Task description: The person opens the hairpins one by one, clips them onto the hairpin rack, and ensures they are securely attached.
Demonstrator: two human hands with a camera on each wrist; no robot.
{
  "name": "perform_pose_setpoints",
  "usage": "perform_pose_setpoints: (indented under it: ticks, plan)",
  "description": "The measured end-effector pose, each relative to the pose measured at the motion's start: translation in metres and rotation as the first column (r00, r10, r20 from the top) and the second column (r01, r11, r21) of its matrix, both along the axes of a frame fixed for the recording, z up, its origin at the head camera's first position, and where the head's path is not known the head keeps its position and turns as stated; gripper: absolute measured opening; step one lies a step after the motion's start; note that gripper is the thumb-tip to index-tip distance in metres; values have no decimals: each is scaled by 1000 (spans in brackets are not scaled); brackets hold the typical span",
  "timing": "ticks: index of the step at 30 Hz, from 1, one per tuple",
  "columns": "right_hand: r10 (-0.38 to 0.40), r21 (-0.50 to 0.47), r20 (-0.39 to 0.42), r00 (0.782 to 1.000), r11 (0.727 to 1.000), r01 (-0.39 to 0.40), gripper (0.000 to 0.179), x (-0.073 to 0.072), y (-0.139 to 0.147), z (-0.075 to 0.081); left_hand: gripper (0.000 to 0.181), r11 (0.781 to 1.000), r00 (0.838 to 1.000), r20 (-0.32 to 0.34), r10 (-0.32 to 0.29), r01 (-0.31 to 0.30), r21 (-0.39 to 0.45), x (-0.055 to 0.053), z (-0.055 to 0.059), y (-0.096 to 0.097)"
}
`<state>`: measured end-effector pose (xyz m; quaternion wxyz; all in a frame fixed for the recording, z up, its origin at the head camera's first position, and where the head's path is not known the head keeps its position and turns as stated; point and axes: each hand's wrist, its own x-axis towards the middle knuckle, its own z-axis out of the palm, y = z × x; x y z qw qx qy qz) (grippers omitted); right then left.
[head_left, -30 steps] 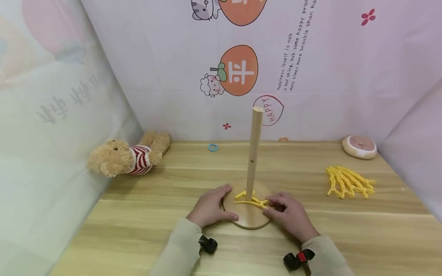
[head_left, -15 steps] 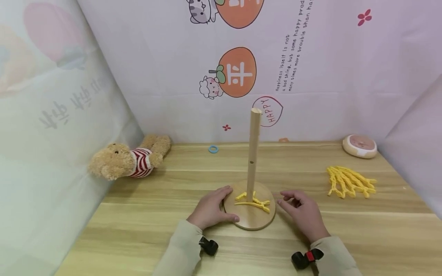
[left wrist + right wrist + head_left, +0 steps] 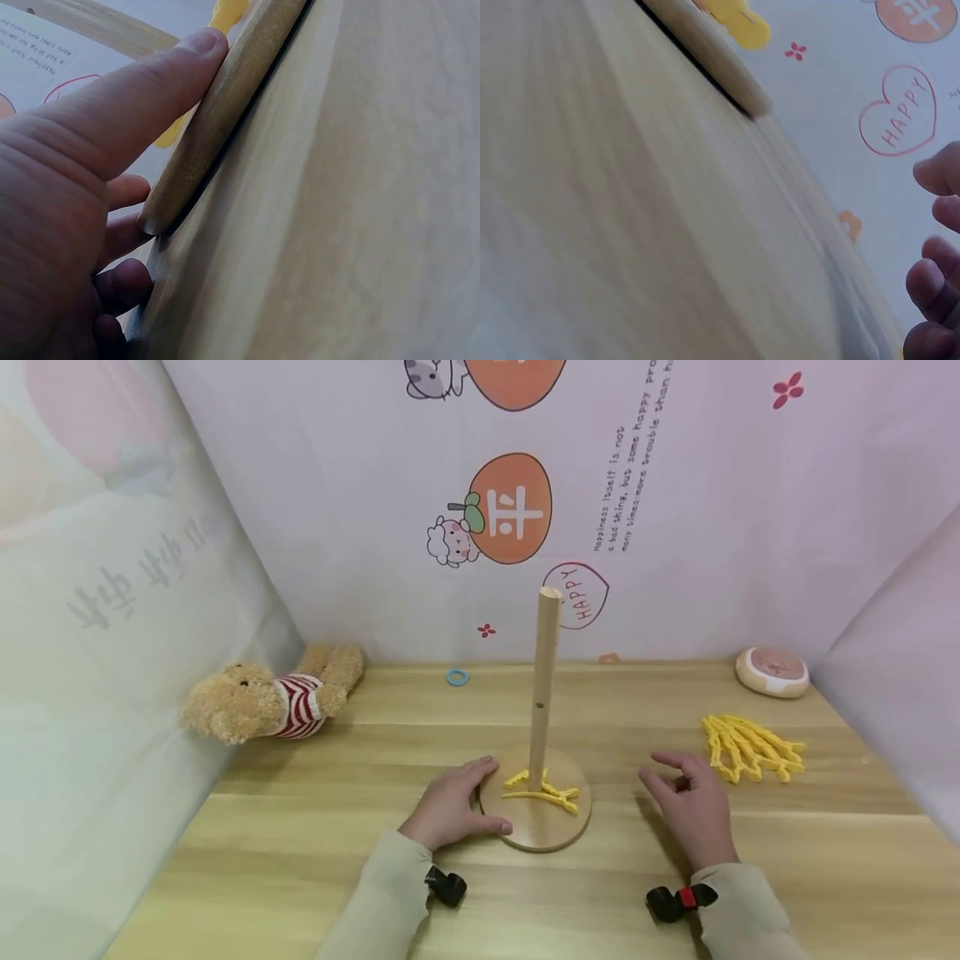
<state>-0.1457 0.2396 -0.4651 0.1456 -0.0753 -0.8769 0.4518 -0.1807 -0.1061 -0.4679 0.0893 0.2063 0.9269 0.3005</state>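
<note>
A round wooden base (image 3: 536,831) with an upright wooden post (image 3: 542,685) stands in the middle of the table. My left hand (image 3: 453,802) holds its left edge; in the left wrist view the thumb (image 3: 150,94) lies over the rim of the disc and the fingers are beside it. Yellow branch-shaped pieces (image 3: 555,795) lie on the base around the foot of the post. To the right of the base, my right hand (image 3: 693,806) is over the table, thumb and forefinger apart and holding nothing. Just beyond it lies a pile of similar yellow pieces (image 3: 752,750).
A teddy bear (image 3: 273,697) in a striped top lies at the back left. A small blue ring (image 3: 457,677) is near the table's back edge. At the back right sits a round pink-and-white object (image 3: 772,672). Printed cloth walls (image 3: 360,527) enclose the table (image 3: 300,860).
My right hand has let go of the yellow piece on the base and moved right, towards the yellow pile. The left hand has stayed on the base.
</note>
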Motion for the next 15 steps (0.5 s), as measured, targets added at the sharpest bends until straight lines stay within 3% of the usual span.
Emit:
perform_pose_setpoints:
  ticks: [7, 15]
  plan:
    - [-89, -12, -4, 996, 996, 89, 61, 3, 23, -5, 101, 1000, 1000, 9, -6, 6, 14, 5, -4, 3]
    - [-114, -44, 126, 986, 992, 120, 76, -4, 28, -3, 100, 1000, 1000, 10, 5, -5, 3, 2, 3, -3]
